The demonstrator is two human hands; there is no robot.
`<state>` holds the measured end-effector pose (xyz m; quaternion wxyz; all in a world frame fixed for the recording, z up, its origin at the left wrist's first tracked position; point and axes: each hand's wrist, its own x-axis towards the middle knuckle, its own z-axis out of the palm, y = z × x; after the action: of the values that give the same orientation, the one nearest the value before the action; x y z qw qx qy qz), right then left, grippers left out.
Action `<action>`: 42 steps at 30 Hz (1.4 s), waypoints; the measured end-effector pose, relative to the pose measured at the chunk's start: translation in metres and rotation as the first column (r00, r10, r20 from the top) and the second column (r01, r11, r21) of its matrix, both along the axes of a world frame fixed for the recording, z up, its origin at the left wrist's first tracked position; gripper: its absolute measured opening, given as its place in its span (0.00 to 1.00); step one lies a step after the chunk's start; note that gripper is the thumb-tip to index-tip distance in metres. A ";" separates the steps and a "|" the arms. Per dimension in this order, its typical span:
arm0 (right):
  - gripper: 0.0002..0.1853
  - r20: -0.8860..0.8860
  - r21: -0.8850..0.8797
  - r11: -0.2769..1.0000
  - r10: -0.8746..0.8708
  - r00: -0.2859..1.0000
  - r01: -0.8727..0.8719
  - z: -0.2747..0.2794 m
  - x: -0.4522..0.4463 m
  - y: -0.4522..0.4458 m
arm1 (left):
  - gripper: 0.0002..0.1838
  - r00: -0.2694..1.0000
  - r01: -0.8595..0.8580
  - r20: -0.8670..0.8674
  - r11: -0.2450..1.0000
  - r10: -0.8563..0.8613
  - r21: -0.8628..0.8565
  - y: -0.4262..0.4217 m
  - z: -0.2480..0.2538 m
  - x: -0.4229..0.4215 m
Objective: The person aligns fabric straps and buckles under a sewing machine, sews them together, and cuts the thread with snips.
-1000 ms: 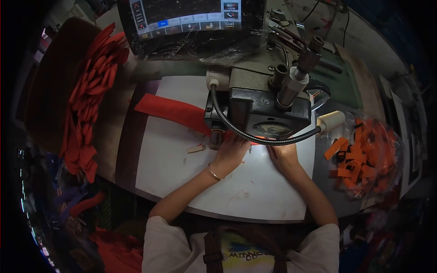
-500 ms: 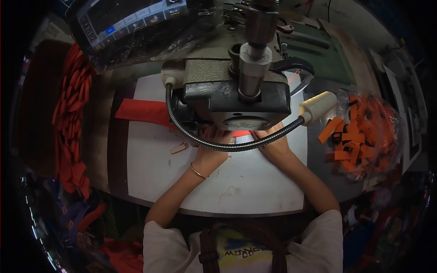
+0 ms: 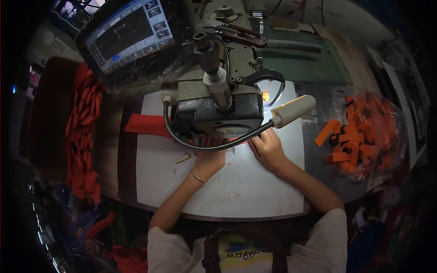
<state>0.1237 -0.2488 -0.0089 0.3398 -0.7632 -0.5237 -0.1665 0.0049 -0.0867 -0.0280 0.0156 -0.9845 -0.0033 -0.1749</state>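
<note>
Under the front of the sewing machine head (image 3: 218,107), my left hand (image 3: 210,159) reaches in from below, its fingers mostly hidden by the machine and a flexible metal lamp neck (image 3: 200,148). My right hand (image 3: 269,148) is to the right, fingers drawn together at the edge of a red fabric piece (image 3: 241,141) that shows between the hands. A wider red fabric strip (image 3: 148,125) lies flat to the left and runs behind the machine head; whether both are one piece is hidden. The needle area cannot be seen.
A white work surface (image 3: 218,195) carries a small clip-like piece (image 3: 183,158) and thread scraps. Left hangs a bundle of red strips (image 3: 84,132). Right lies a plastic bag of orange tabs (image 3: 364,136). A plastic-wrapped screen (image 3: 132,38) stands behind; the lamp (image 3: 293,111) juts out right.
The camera view has shifted, so the machine sits lower and farther left and more of the screen shows. The hands stay under the machine head; my right hand shows slightly more clearly.
</note>
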 end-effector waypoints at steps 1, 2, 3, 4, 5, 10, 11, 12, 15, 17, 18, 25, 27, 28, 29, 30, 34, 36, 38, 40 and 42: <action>0.08 -0.056 0.015 1.000 0.001 0.998 0.000 -0.001 -0.001 -0.001 | 0.17 1.000 -0.003 -0.003 1.000 0.003 0.002 0.000 -0.003 -0.001; 0.08 -0.051 0.015 1.000 0.001 0.999 0.000 -0.002 -0.001 -0.002 | 0.17 1.000 -0.002 0.002 1.000 0.002 0.001 0.000 -0.001 0.001; 0.08 -0.044 0.008 1.000 0.008 0.999 -0.007 -0.002 -0.002 -0.004 | 0.17 1.000 0.007 0.008 1.000 -0.007 -0.006 -0.001 0.001 0.002; 0.08 -0.038 -0.001 1.000 0.015 0.999 -0.015 -0.003 -0.002 -0.005 | 0.18 1.000 0.016 0.014 1.000 -0.015 -0.013 -0.002 0.003 0.003; 0.09 -0.033 -0.010 1.000 0.023 0.999 -0.023 -0.004 -0.002 -0.005 | 0.18 1.000 0.024 0.019 0.999 -0.023 -0.022 -0.002 0.005 0.004; 0.07 -0.016 -0.006 0.999 0.042 0.999 -0.042 -0.024 0.004 0.000 | 0.20 0.996 0.076 -0.030 0.986 -0.082 -0.146 0.006 0.004 -0.005; 0.07 -0.008 0.001 0.999 0.045 0.999 -0.045 -0.025 0.006 0.000 | 0.21 0.994 0.091 -0.043 0.979 -0.100 -0.182 0.006 0.002 -0.005; 0.07 -0.010 -0.003 0.999 0.042 0.999 -0.042 -0.026 0.007 -0.001 | 0.21 0.994 0.093 -0.045 0.978 -0.103 -0.186 0.006 0.001 -0.005; 0.06 -0.034 -0.017 0.999 0.034 0.999 -0.035 -0.027 0.008 -0.002 | 0.22 0.993 0.115 0.039 0.981 -0.111 -0.156 0.006 -0.002 -0.007; 0.06 -0.038 -0.025 0.999 0.044 0.998 -0.045 -0.025 0.007 -0.002 | 0.22 0.993 0.110 0.070 0.983 -0.100 -0.148 0.005 -0.001 -0.008; 0.06 -0.030 -0.034 0.998 0.047 0.998 -0.048 -0.024 0.007 -0.002 | 0.23 0.994 0.109 0.052 0.978 -0.101 -0.179 0.004 0.003 -0.008; 0.05 0.065 -0.050 0.998 0.029 0.997 -0.026 -0.005 0.006 -0.001 | 0.27 0.996 0.082 0.056 0.967 -0.071 -0.240 -0.001 0.000 -0.006; 0.05 0.084 -0.054 0.998 0.028 0.996 -0.024 -0.002 0.007 0.000 | 0.27 0.996 0.059 0.072 0.986 -0.048 -0.154 0.000 0.002 -0.006; 0.04 0.111 -0.040 0.999 0.008 0.994 -0.003 -0.002 0.008 0.002 | 0.26 0.997 0.042 0.072 0.996 -0.037 -0.072 0.003 0.009 -0.005; 0.03 0.135 -0.029 0.999 -0.010 0.991 0.014 -0.002 0.009 0.003 | 0.26 0.997 0.032 0.066 0.996 -0.027 -0.081 0.004 0.014 -0.002; 0.03 0.154 -0.024 0.999 -0.025 0.988 0.029 -0.004 0.009 0.004 | 0.22 0.993 0.067 0.109 0.978 -0.046 -0.198 0.006 0.018 0.001; 0.05 0.180 -0.041 0.999 -0.026 0.983 0.033 -0.009 0.007 0.005 | 0.16 0.973 0.017 0.229 0.993 0.010 -0.118 0.011 -0.004 0.017; 0.07 0.216 -0.024 0.999 -0.042 0.976 0.048 -0.010 0.008 0.005 | 0.13 0.943 0.106 0.329 0.986 -0.058 -0.129 0.013 -0.004 0.019; 0.08 0.199 -0.046 0.998 -0.034 0.979 0.045 -0.012 0.008 0.004 | 0.12 0.954 0.072 0.298 0.985 -0.021 -0.160 0.010 -0.004 0.018; 0.08 0.186 -0.067 0.996 -0.042 0.982 0.056 -0.012 0.007 0.004 | 0.11 0.967 0.022 0.254 0.980 0.029 -0.195 0.007 -0.001 0.018; 0.09 0.184 -0.072 0.995 -0.048 0.982 0.062 -0.012 0.006 0.004 | 0.11 0.970 -0.002 0.236 0.978 0.052 -0.206 0.006 0.001 0.016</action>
<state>0.1298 -0.2451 -0.0205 0.2561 -0.7717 -0.5371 -0.2245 0.0213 -0.0807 -0.0272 -0.0838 -0.9523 -0.0365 -0.2913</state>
